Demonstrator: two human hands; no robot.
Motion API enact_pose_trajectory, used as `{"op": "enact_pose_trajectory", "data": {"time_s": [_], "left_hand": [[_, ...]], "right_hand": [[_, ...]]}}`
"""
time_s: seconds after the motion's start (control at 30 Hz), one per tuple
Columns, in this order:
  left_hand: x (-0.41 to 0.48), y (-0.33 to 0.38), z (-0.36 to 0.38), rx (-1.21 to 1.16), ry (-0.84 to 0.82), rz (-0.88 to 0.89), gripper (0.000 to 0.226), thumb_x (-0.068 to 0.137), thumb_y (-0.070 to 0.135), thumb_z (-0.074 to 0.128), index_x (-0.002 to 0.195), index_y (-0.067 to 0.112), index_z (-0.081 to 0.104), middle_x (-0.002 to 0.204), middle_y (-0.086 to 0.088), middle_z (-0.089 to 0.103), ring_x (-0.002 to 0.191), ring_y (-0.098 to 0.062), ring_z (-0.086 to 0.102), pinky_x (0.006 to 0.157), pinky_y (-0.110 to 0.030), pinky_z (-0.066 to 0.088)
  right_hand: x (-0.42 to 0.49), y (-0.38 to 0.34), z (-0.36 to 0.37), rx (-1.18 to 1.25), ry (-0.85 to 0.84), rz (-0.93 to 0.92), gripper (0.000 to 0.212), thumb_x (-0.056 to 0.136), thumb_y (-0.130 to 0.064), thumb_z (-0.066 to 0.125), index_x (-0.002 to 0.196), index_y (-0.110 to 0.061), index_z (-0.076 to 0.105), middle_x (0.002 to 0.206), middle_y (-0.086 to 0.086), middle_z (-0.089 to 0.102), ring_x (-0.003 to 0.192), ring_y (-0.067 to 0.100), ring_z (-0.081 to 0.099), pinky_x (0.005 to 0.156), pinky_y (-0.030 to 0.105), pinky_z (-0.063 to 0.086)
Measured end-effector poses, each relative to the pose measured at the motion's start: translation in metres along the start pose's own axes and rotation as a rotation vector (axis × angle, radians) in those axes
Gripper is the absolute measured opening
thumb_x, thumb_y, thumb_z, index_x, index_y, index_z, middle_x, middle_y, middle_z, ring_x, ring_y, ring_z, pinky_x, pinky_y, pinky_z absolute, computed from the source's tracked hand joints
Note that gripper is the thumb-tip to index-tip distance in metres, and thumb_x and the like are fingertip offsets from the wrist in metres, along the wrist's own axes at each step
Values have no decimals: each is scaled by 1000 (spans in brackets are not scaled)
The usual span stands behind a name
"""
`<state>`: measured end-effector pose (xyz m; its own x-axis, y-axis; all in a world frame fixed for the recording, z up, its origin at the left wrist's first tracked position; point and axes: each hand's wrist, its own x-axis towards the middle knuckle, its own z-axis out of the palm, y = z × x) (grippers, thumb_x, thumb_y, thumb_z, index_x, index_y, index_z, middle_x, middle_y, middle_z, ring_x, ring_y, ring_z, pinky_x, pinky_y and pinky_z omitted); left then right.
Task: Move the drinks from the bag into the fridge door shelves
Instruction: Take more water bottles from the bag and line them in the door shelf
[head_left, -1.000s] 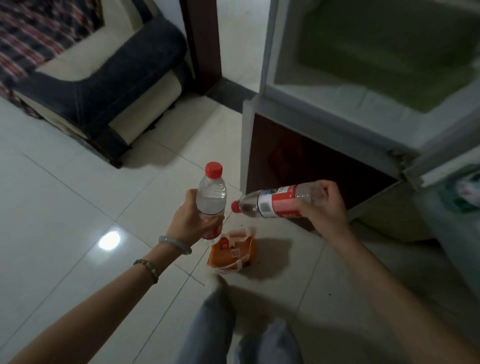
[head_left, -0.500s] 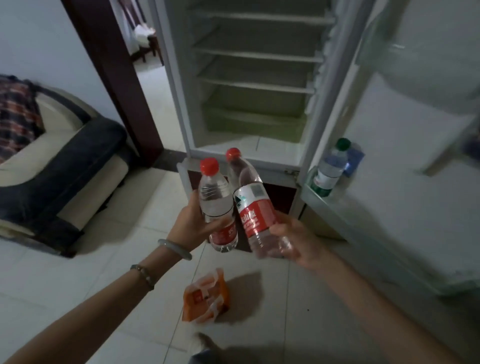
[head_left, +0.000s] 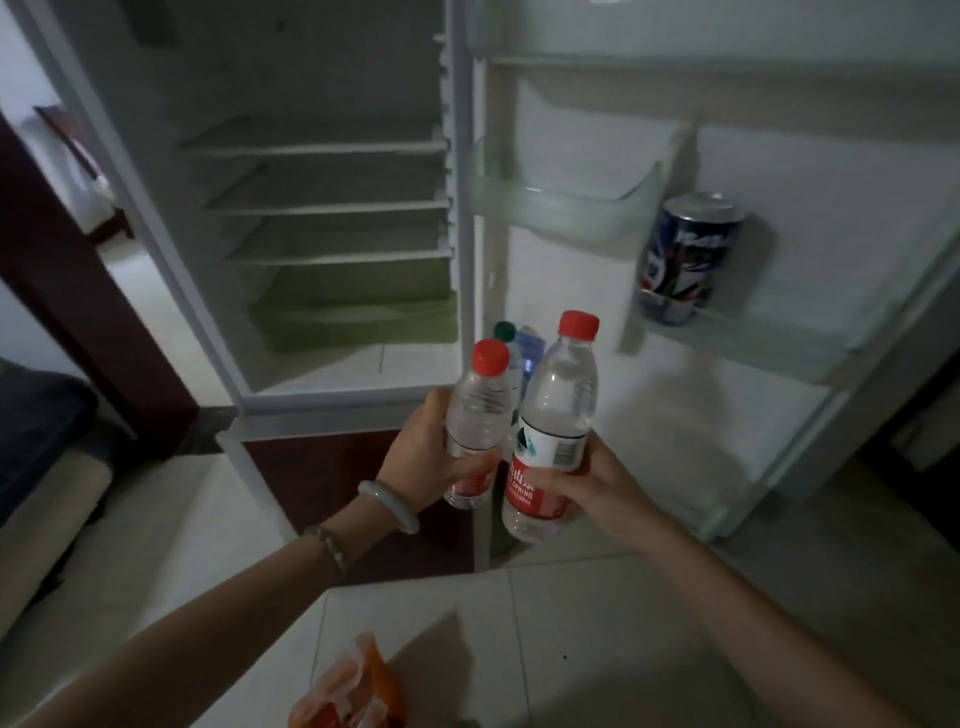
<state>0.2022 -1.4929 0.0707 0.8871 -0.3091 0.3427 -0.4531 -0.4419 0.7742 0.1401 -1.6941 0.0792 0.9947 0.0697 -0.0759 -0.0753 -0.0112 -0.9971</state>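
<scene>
The left hand (head_left: 426, 447) has its fingers closed around a small water bottle (head_left: 475, 415), and the right hand (head_left: 587, 483) has its fingers closed around a larger water bottle (head_left: 556, 415). Both bottles have red caps and stand almost upright, long axis vertical, side by side and nearly touching. They are held in front of the open fridge door (head_left: 831, 234), which lies ahead and to the right of both hands, so the right hand is the nearer one. On the middle door shelf (head_left: 753, 338) a blue can (head_left: 685, 260) already stands at its left end. Lower down, behind the held bottles, a green-capped bottle (head_left: 505, 332) sits at the hinge end of the lower shelf. I judge the next move is forward and right. The orange bag (head_left: 353, 691) lies on the tiled floor (head_left: 623, 623) below, near the bottom edge of the view. The room is dim
</scene>
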Motion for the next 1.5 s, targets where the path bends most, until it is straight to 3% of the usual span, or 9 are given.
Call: {"op": "enact_pose_trajectory", "data": {"time_s": [0.2,0.27,0.33,0.5,0.6,0.7,0.9,1.3,1.5], "left_hand": [[70,-5,38,-45,-8,43,59,61,31,85,108,23,49,99,9,61,90,-10,60,69,-12,45],[89,-11,52,-86,5,-4,61,59,30,86,108,23,50,97,8,63,88,-11,62,69,-17,47],[104,-19,67,-117,-6,-33,64,59,33,86,111,22,50,98,8,64,89,-13,64,72,-26,52],[129,-31,100,-73,-72,-32,67,61,45,80,115,23,47,103,5,65,90,-12,61,79,-35,53],[131,-34,114,-38,-89,-21,55,67,29,80,110,12,50,98,-5,65,87,-19,61,75,-31,47],[131,-46,125,-80,-168,-99,53,63,44,72,100,13,51,92,-4,64,86,-24,63,76,-38,51],[131,-59,135,-53,-160,-156,51,68,50,65,100,11,51,87,-3,60,84,-23,60,77,-36,49],[136,-71,141,-86,-185,-92,55,70,58,61,96,9,57,86,-8,64,83,-27,62,78,-43,52],[134,-81,138,-32,-251,-123,79,64,63,60,122,13,45,110,-8,61,102,-26,59,88,-41,49]], "right_hand": [[28,7,-49,-229,373,-64,59,63,-4,83,110,-22,53,101,-6,65,88,-1,63,70,11,49],[43,19,-59,-309,474,-64,60,57,-11,88,107,-23,55,102,-1,67,93,12,65,77,25,53],[55,31,-66,-351,519,-41,59,56,-16,89,105,-26,57,99,-6,68,89,6,65,75,20,53],[84,61,-74,-338,545,43,55,59,-19,88,104,-28,58,98,-13,67,90,1,63,68,8,45],[99,78,-80,-381,554,82,58,55,-28,89,105,-26,60,99,-9,70,94,7,65,79,24,53],[108,89,-84,-448,548,99,54,55,-32,87,103,-24,63,95,-4,72,90,10,68,82,42,57],[119,125,-91,-398,614,205,68,43,-56,85,96,-22,60,87,-4,71,82,12,69,76,42,57],[117,113,-77,-365,666,260,62,47,-41,87,100,-23,59,90,-6,71,82,7,68,71,26,56],[119,115,-79,-404,583,273,68,48,-47,83,104,-19,57,92,-4,70,85,10,67,70,26,53]]}}
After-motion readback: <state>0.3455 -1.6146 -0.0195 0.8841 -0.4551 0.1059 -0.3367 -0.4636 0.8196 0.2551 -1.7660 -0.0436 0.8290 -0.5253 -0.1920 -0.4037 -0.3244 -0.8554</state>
